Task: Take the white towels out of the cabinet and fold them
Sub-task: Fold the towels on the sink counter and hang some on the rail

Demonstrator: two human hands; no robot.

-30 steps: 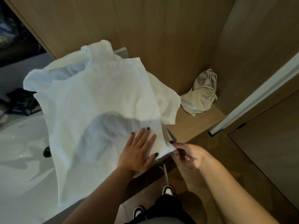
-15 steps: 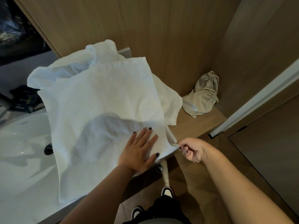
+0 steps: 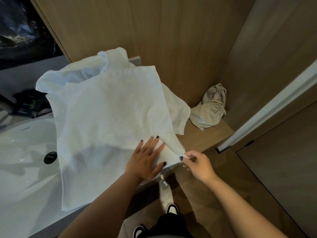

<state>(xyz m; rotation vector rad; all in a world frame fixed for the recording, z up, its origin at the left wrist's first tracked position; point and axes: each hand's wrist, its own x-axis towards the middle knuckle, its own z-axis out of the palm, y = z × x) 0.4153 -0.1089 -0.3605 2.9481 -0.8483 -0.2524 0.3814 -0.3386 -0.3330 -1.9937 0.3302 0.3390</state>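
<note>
A large white towel (image 3: 109,121) lies spread flat over the counter and part of the white sink (image 3: 22,162). My left hand (image 3: 145,158) presses flat on its near right part, fingers straight. My right hand (image 3: 197,164) pinches the towel's near right corner between thumb and fingers, and a small fold rises there. More white towel fabric (image 3: 111,59) lies bunched behind the flat towel, and another part (image 3: 178,110) hangs out to the right onto the wooden shelf.
A beige drawstring bag (image 3: 211,107) sits on the wooden shelf (image 3: 202,136) in the corner. Wooden panels stand behind and to the right, with a door edge (image 3: 267,114). Dark items (image 3: 27,103) lie left of the sink. My shoes (image 3: 171,208) are on the floor below.
My right hand has taken the towel's near right corner and lifted it slightly, making a crease. My left hand stays pressed on the towel.
</note>
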